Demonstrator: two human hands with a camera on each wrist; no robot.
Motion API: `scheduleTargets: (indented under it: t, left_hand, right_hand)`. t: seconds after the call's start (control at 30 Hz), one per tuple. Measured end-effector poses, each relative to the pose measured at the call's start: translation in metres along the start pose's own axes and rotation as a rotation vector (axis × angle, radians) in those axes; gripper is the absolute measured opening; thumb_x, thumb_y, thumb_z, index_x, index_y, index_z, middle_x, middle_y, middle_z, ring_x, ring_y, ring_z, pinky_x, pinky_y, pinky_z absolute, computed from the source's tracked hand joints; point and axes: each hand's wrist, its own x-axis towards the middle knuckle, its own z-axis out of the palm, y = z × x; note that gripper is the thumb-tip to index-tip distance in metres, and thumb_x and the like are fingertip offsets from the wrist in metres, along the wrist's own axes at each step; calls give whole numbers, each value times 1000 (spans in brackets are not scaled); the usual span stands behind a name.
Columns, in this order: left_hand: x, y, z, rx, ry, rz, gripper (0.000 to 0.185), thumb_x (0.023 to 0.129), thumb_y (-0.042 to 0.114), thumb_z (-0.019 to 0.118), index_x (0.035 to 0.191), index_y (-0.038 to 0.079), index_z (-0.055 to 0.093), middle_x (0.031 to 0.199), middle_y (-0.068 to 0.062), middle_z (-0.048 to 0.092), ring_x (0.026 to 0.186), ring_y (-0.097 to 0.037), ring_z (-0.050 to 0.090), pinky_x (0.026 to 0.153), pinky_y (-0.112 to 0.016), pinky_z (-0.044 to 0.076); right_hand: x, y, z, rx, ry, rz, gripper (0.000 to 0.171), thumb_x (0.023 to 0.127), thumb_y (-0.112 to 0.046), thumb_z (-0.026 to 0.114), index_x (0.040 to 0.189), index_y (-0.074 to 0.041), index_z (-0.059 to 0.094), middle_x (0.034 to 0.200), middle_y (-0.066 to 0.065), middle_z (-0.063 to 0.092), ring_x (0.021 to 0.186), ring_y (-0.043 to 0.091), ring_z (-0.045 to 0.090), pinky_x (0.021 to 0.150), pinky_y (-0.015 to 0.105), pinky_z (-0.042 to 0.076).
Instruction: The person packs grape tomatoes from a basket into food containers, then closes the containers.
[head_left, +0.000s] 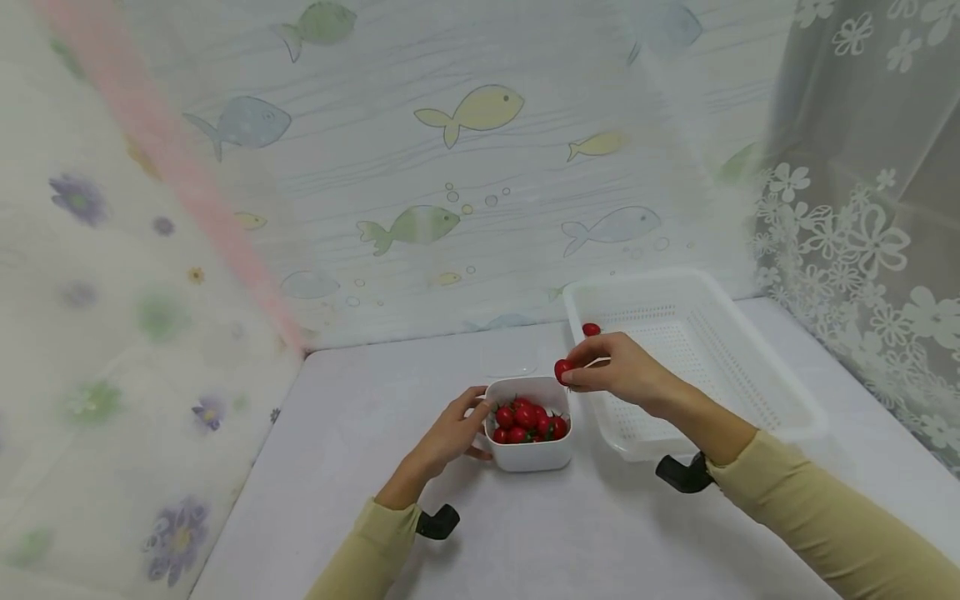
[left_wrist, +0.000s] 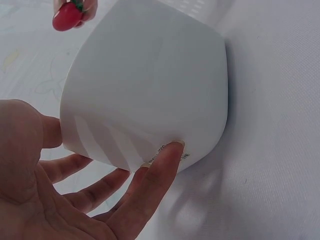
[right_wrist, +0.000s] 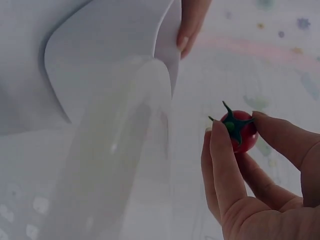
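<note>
We see bare table (head_left: 360,433) left of the bowl (head_left: 529,454) and in front of it. On its right the basket (head_left: 750,392) stands just beside it, its rim blocking that side. Curtains (head_left: 450,167) close off the back.

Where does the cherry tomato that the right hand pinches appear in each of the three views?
Head: the cherry tomato is at centre, just above the white bowl's far rim.
Left wrist: top left corner, beyond the bowl.
Right wrist: centre right, between fingertips.
Shared landmark: the white bowl.
</note>
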Motion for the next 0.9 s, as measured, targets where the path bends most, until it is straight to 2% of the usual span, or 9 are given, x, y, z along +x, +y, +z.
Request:
scheduleTargets:
  t: [0.17,0.33,0.47,0.57,0.77,0.9]
  left_hand:
    - [1,0,0,-2,-1,4,45,111,31,46,151,14,43,148,-18,45,105,-32,65,70,-44,65]
    - [0,0,0,1,-5,7,45,111,30,46,152,13,42,148,-19,45,104,-31,65,69,-43,65]
    - [0,0,0,4,-2,1,44,111,30,46,152,13,42,149,-19,44,103,-29,65,69,-43,65]
    - [1,0,1,7,0,-4,44,111,29,46,151,13,43,149,-19,45,102,-28,65,69,-42,65]
    - [1,1,-1,9,1,-13,43,111,29,45,151,14,43,149,-19,45,105,-32,65,70,-42,65]
    - [0,0,0,7,-3,-15,44,111,30,45,152,13,42,149,-19,44,106,-33,64,70,-43,65]
  right_hand:
    - [6,2,11,-16,13,11,26,95,-15,73,114,2,68,110,13,71,100,25,72,94,41,60]
    - [10,6,20,-44,15,13,24,95,-16,73,112,2,68,111,13,70,100,25,72,94,44,60]
    - [13,8,25,-94,21,1,23,95,-15,73,109,1,69,108,12,69,99,25,71,89,43,60]
    - [17,11,31,-162,36,-1,19,93,-15,74,106,-1,70,105,9,69,96,24,69,82,38,60]
    - [27,11,49,-369,73,-51,13,92,-9,74,99,-1,68,96,8,69,87,22,66,72,33,61]
    - [32,10,61,-443,69,-23,11,93,-7,74,99,-1,67,92,6,68,79,18,62,65,28,61]
